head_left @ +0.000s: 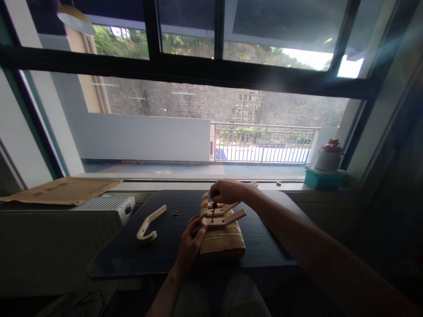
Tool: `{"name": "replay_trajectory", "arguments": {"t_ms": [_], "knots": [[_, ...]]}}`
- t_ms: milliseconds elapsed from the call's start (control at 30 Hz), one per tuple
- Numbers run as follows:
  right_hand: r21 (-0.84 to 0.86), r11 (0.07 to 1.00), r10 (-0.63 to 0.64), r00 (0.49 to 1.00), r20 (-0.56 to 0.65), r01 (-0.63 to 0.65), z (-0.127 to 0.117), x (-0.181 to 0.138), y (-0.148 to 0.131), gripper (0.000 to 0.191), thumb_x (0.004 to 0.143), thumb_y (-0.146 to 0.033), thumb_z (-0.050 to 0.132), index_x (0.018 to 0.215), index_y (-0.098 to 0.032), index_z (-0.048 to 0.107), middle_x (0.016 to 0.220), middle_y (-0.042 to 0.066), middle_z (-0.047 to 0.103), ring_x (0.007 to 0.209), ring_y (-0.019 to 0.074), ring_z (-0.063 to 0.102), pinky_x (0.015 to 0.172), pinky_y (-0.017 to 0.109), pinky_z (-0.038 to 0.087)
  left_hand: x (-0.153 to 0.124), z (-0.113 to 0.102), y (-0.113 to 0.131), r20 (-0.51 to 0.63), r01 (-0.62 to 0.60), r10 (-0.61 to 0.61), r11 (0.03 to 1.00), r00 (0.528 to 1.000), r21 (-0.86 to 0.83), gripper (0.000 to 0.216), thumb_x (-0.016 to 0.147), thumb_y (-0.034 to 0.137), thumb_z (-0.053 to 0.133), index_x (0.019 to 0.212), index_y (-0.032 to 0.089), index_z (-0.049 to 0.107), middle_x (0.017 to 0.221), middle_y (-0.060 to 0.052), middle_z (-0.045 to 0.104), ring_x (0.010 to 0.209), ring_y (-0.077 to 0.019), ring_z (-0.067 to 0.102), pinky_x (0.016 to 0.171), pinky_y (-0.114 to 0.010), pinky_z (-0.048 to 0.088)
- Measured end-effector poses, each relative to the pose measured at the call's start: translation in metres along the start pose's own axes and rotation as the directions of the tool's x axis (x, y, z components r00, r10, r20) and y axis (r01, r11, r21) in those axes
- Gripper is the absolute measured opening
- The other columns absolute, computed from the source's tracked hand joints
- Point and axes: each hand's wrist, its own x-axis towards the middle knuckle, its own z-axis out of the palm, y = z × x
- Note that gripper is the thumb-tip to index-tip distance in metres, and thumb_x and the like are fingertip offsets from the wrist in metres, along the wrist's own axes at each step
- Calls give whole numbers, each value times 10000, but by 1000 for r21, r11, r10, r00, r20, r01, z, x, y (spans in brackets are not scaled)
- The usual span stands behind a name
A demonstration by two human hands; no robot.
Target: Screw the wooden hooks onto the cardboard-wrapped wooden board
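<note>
My right hand (226, 191) is closed around the dark handle of a screwdriver (213, 213), held upright. Its shaft points down at a hole in the nearest pale wooden hook (220, 221). My left hand (192, 237) grips the curved left end of that hook, thumb in front, fingers partly hidden behind. More wooden hooks (216, 211) stand in a row just behind it. Under them lies a brown block (223, 244) that looks wrapped in tape or card. A separate wooden hook (144, 230) rests on the dark table to the left, with a small pile of screws (176, 213) nearby.
The dark table (125, 259) stands against a window sill (139, 186). A brown paper envelope (62, 190) lies on a white radiator-like unit (99, 204) at the left. On the sill at the right, a white jar with a red top (328, 157) sits on a teal box (322, 178).
</note>
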Motion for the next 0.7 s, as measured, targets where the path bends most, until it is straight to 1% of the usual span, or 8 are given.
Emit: {"name": "replay_trajectory", "arguments": {"t_ms": [100, 367, 467, 567, 633, 700], "knots": [[10, 1000, 27, 1000, -4, -27, 2, 2, 2, 256, 796, -303, 550, 993, -194, 672, 899, 38, 663, 695, 117, 542, 586, 237, 387, 1, 0, -1, -5, -14, 14, 1000, 1000, 3, 279, 727, 372, 625, 933, 186, 659, 1234, -73, 528, 1068, -251, 564, 841, -300, 498], [25, 995, 95, 995, -16, -95, 7, 5, 4, 295, 826, -346, 523, 997, -147, 658, 887, 70, 659, 630, 112, 531, 522, 235, 376, 0, -2, -3, -5, -16, 16, 1000, 1000, 10, 285, 735, 370, 621, 953, 190, 657, 1242, -74, 528, 1060, -255, 570, 835, -312, 504], [31, 996, 78, 997, -11, -78, 4, 4, 4, 304, 824, -367, 526, 990, -153, 662, 871, 59, 667, 629, 112, 538, 522, 232, 379, 1, -2, -4, -1, -13, 13, 1000, 1000, 12, 303, 740, 378, 618, 973, 186, 653, 1254, -80, 523, 1037, -256, 587, 819, -318, 513], [27, 999, 37, 999, -24, -37, -1, 1, 3, 328, 795, -389, 560, 1025, -177, 659, 925, 52, 667, 671, 116, 547, 546, 232, 383, 0, -2, -4, 4, -11, 11, 1000, 1000, 16, 308, 743, 381, 618, 980, 187, 654, 1261, -82, 522, 1018, -254, 599, 803, -316, 520], [19, 1000, 10, 999, -37, -10, -3, 0, 3, 315, 784, -350, 571, 1046, -197, 655, 957, 43, 664, 703, 118, 549, 563, 229, 384, 0, -2, -3, 4, -13, 13, 1000, 1000, 18, 303, 742, 383, 620, 971, 189, 658, 1262, -83, 523, 1021, -254, 597, 804, -315, 520], [7, 1000, -9, 999, -40, 9, -3, 1, 3, 281, 785, -301, 562, 1029, -206, 665, 937, 33, 668, 710, 116, 547, 570, 227, 382, 0, -2, -2, 1, -16, 16, 1000, 1000, 20, 300, 743, 385, 618, 968, 190, 659, 1262, -82, 524, 1029, -255, 593, 812, -318, 517]]}}
